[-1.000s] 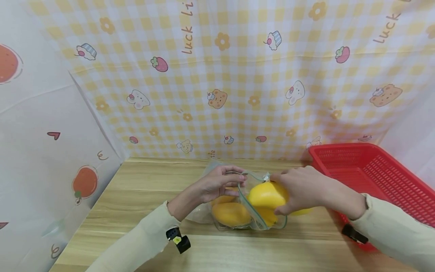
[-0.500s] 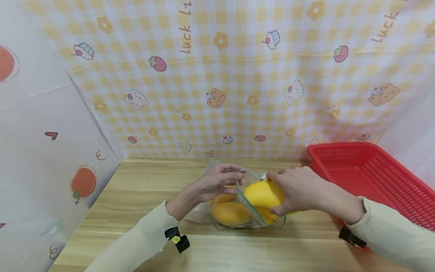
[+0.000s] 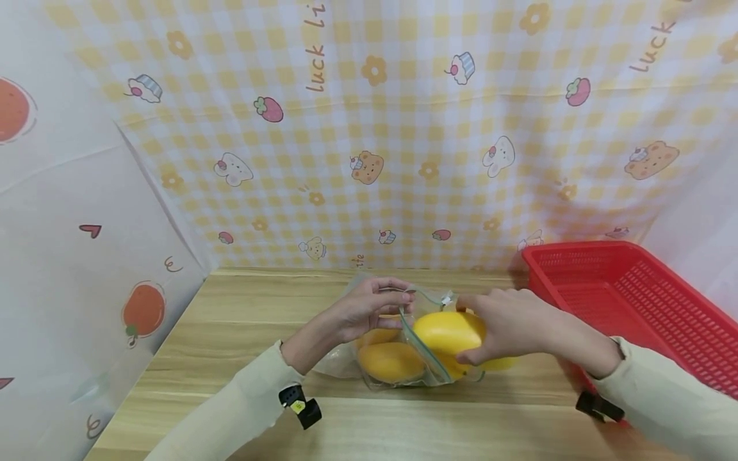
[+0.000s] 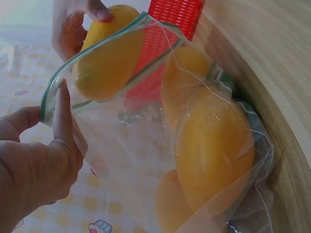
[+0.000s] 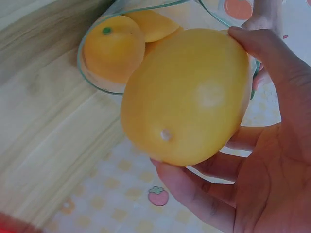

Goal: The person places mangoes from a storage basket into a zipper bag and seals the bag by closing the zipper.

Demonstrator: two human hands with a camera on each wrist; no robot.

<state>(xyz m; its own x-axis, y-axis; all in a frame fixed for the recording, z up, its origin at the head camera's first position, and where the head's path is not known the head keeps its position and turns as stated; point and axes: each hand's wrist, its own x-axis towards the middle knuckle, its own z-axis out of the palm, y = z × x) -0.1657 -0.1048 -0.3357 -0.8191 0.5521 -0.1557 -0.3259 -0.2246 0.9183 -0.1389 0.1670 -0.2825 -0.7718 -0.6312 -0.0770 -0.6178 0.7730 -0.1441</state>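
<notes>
My left hand (image 3: 366, 314) pinches the green-edged rim of a clear zip bag (image 4: 126, 145), with its mouth spread toward the right. Inside lie several orange-yellow mangoes (image 4: 214, 145), one showing a green stem dot in the right wrist view. A yellow mango (image 5: 184, 97) is gripped by my right hand (image 3: 513, 326), thumb on one side and fingers on the other. Its front end sits within the bag's mouth, and the rear end stays outside. In the left wrist view my left fingers (image 4: 63, 111) lie on both sides of the rim.
A red plastic basket (image 3: 605, 288) stands on the right of the wooden table (image 3: 259, 307). Behind the table hangs a yellow checked cloth (image 3: 323, 128). The bag's white slider (image 3: 446, 299) is at the rim, close to my right fingertips.
My right hand has lowered slightly at the knuckles, and the mango it holds lies flatter in the bag's mouth. The left hand keeps its hold on the rim.
</notes>
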